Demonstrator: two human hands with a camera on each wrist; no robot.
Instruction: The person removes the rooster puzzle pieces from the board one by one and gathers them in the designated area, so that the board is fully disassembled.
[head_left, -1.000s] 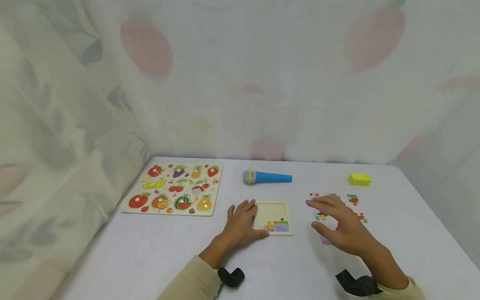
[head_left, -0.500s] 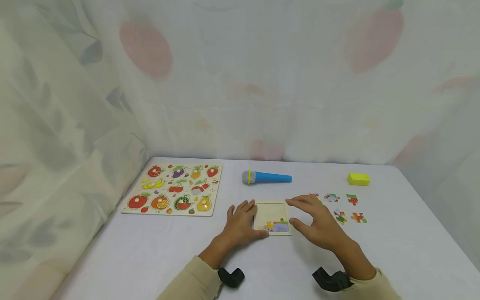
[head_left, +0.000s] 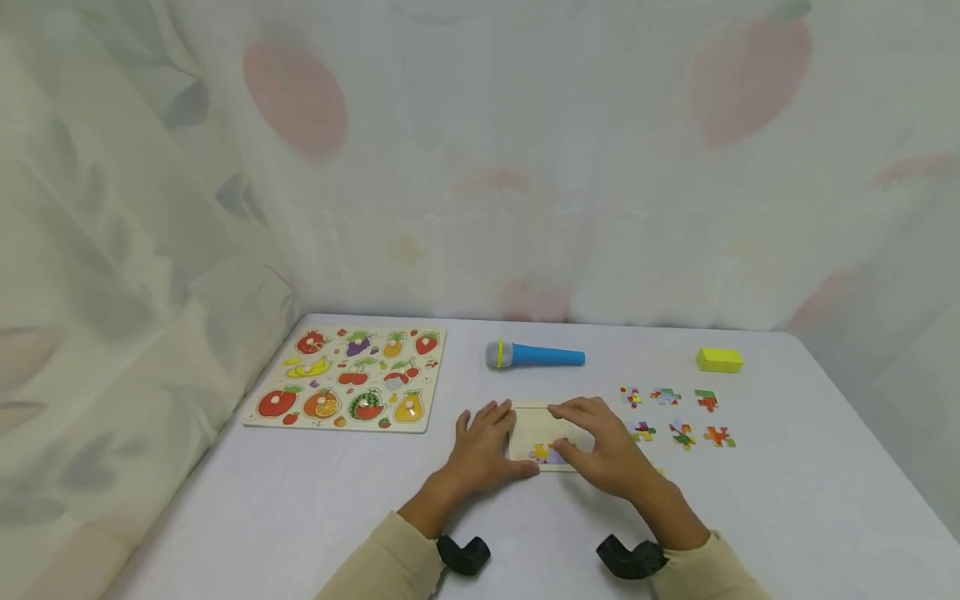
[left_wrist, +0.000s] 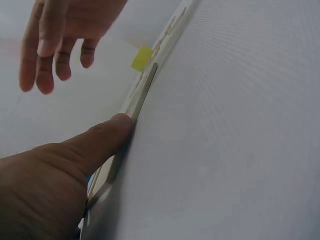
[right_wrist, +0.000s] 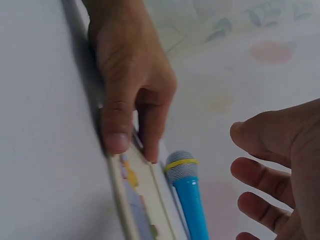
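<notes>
A small wooden puzzle tray (head_left: 527, 427) lies on the table in the head view. A few joined jigsaw pieces (head_left: 540, 452) cover its near part, yellow and lilac. My left hand (head_left: 483, 450) holds the tray at its left side, thumb on the near rim and fingers along the left edge; the right wrist view shows this thumb (right_wrist: 117, 142) and a finger on opposite rims. Above the tray's right side hovers my right hand (head_left: 611, 454), hiding part of it. Its thumb and fingers are apart, with nothing between them in the right wrist view (right_wrist: 280, 170).
Several loose jigsaw pieces (head_left: 665, 396) lie in rows right of the tray, some hidden behind the right hand. A blue toy microphone (head_left: 543, 355) lies beyond the tray. A fruit puzzle board (head_left: 412, 383) is at the left, and a yellow block (head_left: 719, 360) at the back right.
My right hand has moved left from over the loose pieces to over the tray, uncovering several of those pieces. My left hand and the tray have stayed in place.
</notes>
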